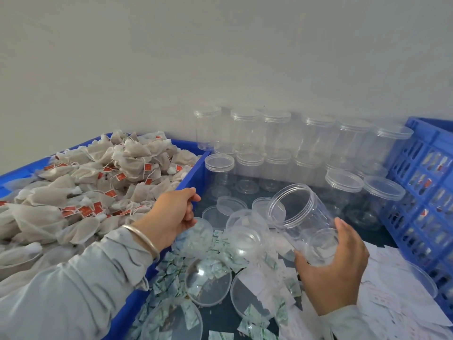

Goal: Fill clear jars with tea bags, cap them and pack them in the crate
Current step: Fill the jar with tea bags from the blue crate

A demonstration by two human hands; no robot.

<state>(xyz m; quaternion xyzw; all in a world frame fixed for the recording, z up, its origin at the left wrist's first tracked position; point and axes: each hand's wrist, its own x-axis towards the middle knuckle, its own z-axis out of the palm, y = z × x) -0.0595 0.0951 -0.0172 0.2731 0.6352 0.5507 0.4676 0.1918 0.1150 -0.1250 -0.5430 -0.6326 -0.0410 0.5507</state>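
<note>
Holding item: one uncapped clear jar (304,217), tilted above the table, your right hand (335,266) fingers wrapped round its base, left hand (176,214) loosely curled, empty, at the tea-bag bin's (193,175) edge; likely light, slick, thin-walled—grip the base gently.

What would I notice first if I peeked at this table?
Probably the big heap of tea bags with red tags, filling the blue tray on the left. Then the right hand gripping an open, tilted clear jar in the middle, with capped empty jars lined up against the wall behind.
</note>
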